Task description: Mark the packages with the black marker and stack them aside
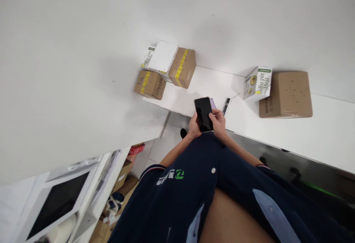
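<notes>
A smartphone with a dark screen is held in front of my body, at the near edge of the white table. My left hand is closed around its left side and lower corner. On the other side, my right hand grips the phone's right edge, its thumb lying over the screen. A flat purple item shows behind the phone's upper right; how it is held is hidden. Just right of my right hand, a black marker lies on the table.
Cardboard boxes with yellow tape and a white box are grouped at the table's left end. A Super Meal box and a larger brown carton stand right. A microwave is at lower left, beside shelves of boxes.
</notes>
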Motion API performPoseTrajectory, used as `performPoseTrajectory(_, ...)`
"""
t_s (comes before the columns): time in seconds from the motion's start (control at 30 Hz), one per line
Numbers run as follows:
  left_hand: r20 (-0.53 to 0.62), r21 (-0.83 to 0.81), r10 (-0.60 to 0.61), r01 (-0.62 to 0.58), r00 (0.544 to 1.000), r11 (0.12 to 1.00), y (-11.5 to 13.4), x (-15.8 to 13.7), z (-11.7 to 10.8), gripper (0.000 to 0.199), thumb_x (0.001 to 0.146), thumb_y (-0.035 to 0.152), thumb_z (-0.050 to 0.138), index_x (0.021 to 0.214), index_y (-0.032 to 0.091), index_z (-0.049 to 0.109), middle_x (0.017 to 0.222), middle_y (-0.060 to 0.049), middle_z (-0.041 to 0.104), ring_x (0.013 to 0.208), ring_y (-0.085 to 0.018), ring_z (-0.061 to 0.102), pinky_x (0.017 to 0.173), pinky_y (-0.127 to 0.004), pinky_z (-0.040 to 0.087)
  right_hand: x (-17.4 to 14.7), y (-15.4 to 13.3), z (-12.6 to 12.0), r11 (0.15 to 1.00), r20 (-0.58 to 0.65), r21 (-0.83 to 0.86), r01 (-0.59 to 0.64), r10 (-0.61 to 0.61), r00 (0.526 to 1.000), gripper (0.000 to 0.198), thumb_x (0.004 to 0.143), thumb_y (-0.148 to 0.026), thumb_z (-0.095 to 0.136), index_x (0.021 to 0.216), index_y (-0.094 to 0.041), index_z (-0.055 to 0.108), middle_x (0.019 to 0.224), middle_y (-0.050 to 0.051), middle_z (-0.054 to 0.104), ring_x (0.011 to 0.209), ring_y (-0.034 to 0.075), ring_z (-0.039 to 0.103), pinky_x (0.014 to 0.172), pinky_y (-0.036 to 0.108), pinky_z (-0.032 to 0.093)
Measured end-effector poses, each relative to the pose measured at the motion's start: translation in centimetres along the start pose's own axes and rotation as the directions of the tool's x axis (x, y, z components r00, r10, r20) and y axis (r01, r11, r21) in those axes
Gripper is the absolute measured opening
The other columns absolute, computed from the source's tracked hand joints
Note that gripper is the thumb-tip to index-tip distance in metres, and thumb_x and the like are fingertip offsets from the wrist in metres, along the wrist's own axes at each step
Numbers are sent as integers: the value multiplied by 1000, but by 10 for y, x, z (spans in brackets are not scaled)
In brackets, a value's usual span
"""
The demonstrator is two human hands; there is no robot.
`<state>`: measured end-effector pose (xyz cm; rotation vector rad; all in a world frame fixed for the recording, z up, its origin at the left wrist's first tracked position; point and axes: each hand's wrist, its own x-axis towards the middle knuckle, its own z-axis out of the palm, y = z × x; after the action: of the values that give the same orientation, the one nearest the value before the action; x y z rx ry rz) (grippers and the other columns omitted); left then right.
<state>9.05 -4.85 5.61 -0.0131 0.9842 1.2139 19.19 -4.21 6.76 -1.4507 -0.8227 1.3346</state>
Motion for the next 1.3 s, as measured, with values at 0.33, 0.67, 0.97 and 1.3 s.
performPoseTrajectory(0.33, -3, -4, -12, 12, 1000, 1000, 2, 1, 0, 47, 96, 51, 46, 106, 14, 71, 108, -12, 76, 117, -29, 67, 107, -47, 50, 1, 2, 1, 999, -12, 34, -26, 26, 1000, 37, 71, -49, 69, 96, -24, 61, 87, 0, 66, 78, 16, 60, 73, 31, 52)
performPoseTrajectory(0.67, 26, 30, 39, -39, 999, 999, 3, -1, 6, 48, 91, 56, 52, 108, 15, 71, 117, -13, 74, 123, -32, 64, 110, -49, 47, -2, 4, -6, 1000, 78, -6, 27, -26, 997, 50, 76, -54, 70, 114, -23, 61, 108, 5, 69, 88, 18, 63, 78, 34, 54)
performPoseTrajectory(0.97, 51, 89, 157, -161, 986, 983, -1, -4, 11, 36, 89, 50, 62, 99, 17, 69, 107, -10, 75, 121, -31, 65, 104, -48, 52, -10, 13, -25, 897, 194, -400, 189, -119, 974, 98, 56, -52, 87, 142, -22, 51, 137, 16, 55, 131, 37, 50, 109, 54, 42)
performPoseTrajectory(1.3, 409, 687, 406, -569, 817, 452, 14, -14, 0, 52, 81, 59, 70, 123, 27, 69, 131, -14, 65, 126, -32, 57, 113, -52, 40, -14, 16, -85, 944, 38, 258, -206, 203, 978, 42, 70, -51, 74, 100, -24, 67, 113, 5, 68, 83, 17, 66, 72, 32, 56)
